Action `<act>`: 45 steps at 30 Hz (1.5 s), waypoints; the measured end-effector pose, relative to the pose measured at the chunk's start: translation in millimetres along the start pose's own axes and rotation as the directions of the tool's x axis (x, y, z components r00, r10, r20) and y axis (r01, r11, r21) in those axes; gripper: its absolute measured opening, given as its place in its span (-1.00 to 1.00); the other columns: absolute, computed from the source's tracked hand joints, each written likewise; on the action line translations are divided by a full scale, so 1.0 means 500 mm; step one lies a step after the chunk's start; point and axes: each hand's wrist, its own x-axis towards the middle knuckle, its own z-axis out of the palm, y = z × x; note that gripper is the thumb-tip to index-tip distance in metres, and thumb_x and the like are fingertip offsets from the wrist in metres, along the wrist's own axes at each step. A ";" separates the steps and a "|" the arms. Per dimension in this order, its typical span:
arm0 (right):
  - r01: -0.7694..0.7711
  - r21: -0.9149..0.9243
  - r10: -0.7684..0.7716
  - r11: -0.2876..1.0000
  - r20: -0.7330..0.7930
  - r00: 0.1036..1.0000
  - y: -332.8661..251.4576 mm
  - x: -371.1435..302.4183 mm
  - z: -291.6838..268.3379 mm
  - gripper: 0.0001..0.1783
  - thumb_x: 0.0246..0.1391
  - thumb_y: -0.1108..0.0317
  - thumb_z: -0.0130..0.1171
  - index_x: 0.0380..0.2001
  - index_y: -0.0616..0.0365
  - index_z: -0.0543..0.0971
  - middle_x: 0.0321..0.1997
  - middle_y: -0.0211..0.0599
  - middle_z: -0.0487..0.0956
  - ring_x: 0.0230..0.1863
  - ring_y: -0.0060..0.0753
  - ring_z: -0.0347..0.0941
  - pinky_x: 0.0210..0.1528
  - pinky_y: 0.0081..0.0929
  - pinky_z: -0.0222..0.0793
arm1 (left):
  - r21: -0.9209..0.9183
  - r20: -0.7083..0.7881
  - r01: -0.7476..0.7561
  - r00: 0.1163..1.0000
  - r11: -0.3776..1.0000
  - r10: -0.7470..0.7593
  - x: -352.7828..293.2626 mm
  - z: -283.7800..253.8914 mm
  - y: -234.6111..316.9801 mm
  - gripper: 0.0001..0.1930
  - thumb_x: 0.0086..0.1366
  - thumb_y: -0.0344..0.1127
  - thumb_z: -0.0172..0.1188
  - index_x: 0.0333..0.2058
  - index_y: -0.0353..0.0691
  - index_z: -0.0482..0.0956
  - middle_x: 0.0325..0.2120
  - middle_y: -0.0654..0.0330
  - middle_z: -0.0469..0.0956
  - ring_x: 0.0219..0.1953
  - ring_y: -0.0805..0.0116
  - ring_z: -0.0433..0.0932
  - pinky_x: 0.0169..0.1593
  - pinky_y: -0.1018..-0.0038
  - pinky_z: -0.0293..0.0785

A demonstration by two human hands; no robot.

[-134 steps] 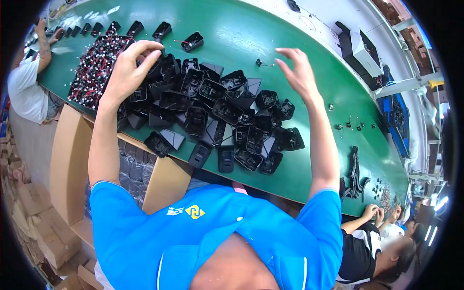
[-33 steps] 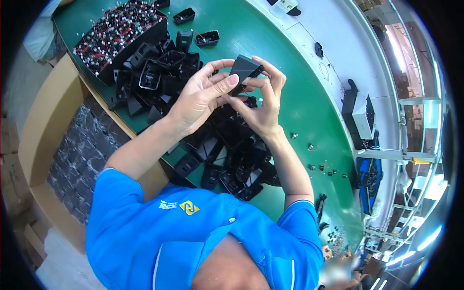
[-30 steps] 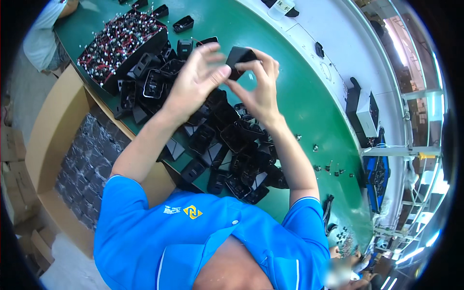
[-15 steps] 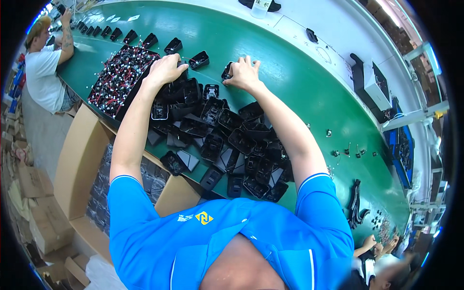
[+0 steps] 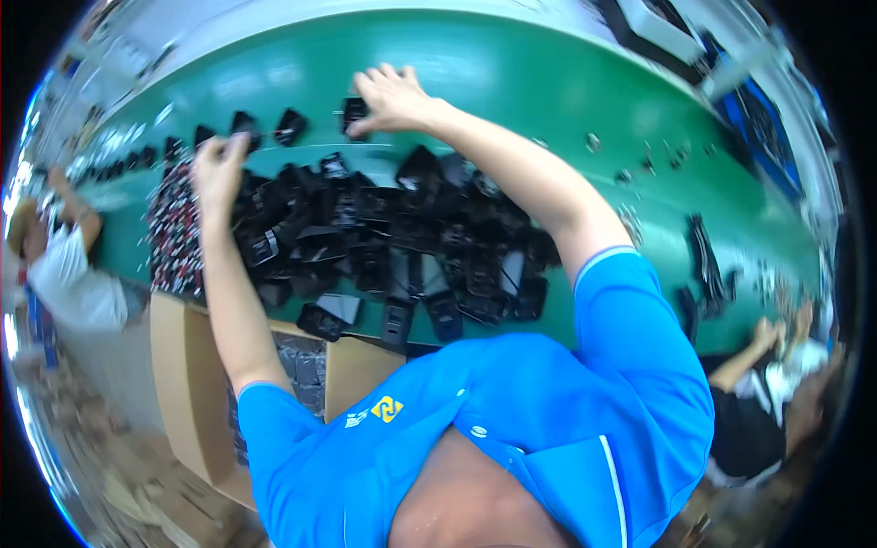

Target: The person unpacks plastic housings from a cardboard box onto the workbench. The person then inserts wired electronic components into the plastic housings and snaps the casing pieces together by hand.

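Note:
My right hand (image 5: 393, 100) grips a small open black plastic housing (image 5: 353, 113) between thumb and fingers, on the green table behind the pile. My left hand (image 5: 219, 173) is beside the heap of small wired parts (image 5: 174, 228), red, black and white. Its thumb and fingers are pinched together, and motion blur hides whatever they hold. Between my forearms lies a large pile of black plastic housings (image 5: 370, 260), tumbled over one another. A row of similar housings (image 5: 290, 127) runs off to the far left along the table.
An open cardboard box (image 5: 187, 393) with dark wrapped pieces stands below the table's near edge. Loose small parts (image 5: 624, 175) and black strips (image 5: 703, 260) lie to the right. One person (image 5: 78, 274) sits at the far left, another (image 5: 754, 411) at the right.
My view has turned, shifting the scene. The left hand has moved from the housing pile to the wired parts. My right hand stays at a housing, which now sits closer to the row.

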 end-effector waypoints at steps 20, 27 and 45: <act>-0.150 0.115 0.151 0.982 0.006 0.989 0.330 -0.437 -0.052 -0.90 0.13 0.39 0.21 -0.27 0.11 0.57 -0.18 -0.31 0.60 -0.10 -0.23 0.52 -0.01 -0.28 0.45 | -0.500 0.368 0.655 0.753 -0.567 0.545 -0.289 0.061 0.232 -0.27 0.32 -0.30 0.05 0.39 -0.39 -0.02 0.30 -0.26 0.16 0.10 0.05 0.43 -0.03 0.35 0.51; -0.071 -0.142 0.061 0.987 -0.075 0.995 0.292 -0.435 -0.038 -0.91 0.16 0.32 0.21 -0.27 0.02 0.57 -0.22 -0.44 0.59 -0.11 -0.35 0.49 -0.01 -0.41 0.34 | -0.533 0.430 0.642 0.767 -0.551 0.477 -0.330 0.069 0.270 -0.38 0.38 -0.28 0.00 0.36 -0.32 0.10 0.25 -0.26 0.23 0.13 0.03 0.46 0.05 0.34 0.56; 0.313 0.559 0.059 0.768 -0.547 0.835 -0.055 -0.398 -0.189 -0.78 -0.01 0.50 0.31 -0.28 -0.01 0.56 -0.13 -0.45 0.69 0.00 -0.40 0.53 0.30 -0.25 0.13 | -0.644 0.413 0.607 0.788 -0.466 0.456 -0.348 0.075 0.311 -0.52 0.57 -0.18 -0.24 0.41 0.04 0.10 0.19 -0.02 0.34 0.19 0.16 0.46 0.31 0.20 0.43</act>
